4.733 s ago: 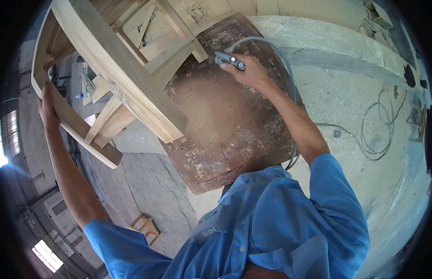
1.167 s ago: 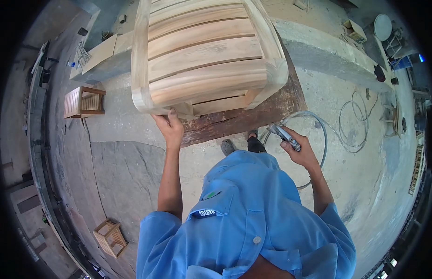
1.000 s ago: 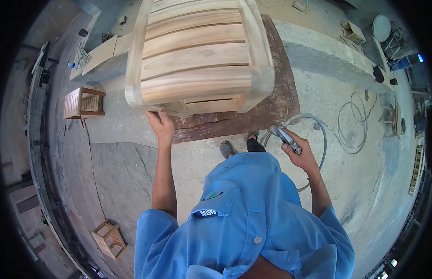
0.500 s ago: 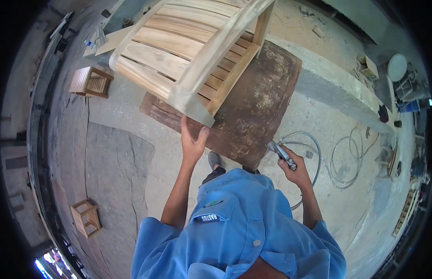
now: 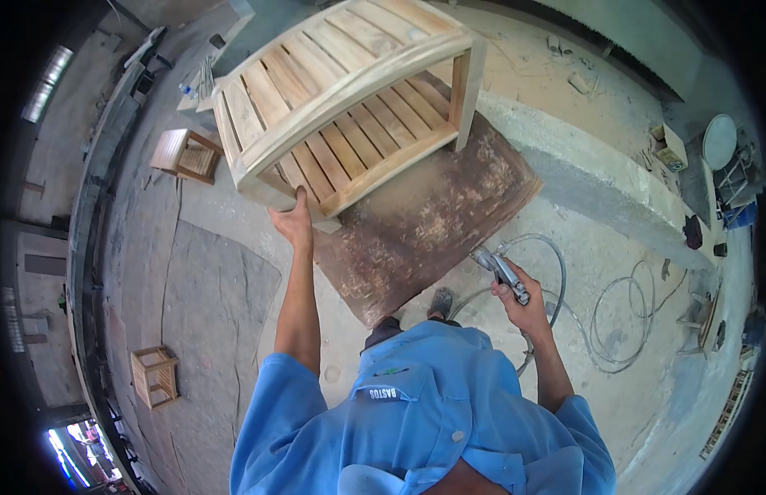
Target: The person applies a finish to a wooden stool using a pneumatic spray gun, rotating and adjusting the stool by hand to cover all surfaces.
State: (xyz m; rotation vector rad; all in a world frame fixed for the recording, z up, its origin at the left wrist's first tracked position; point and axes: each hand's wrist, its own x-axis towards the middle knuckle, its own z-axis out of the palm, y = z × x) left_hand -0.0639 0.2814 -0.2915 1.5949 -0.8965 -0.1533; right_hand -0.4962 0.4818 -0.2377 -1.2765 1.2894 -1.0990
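The slatted wooden stool, partly above the stained brown surface, is gripped at its near corner by the left hand, while the metal tool is clasped by the right hand.

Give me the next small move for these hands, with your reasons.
I'd lift the metal tool towards the slatted wooden piece. The left hand already grips its lower corner, while the right hand holds the tool low by the brown board's edge, apart from the wood. The hose curves loosely, so it probably has slack.
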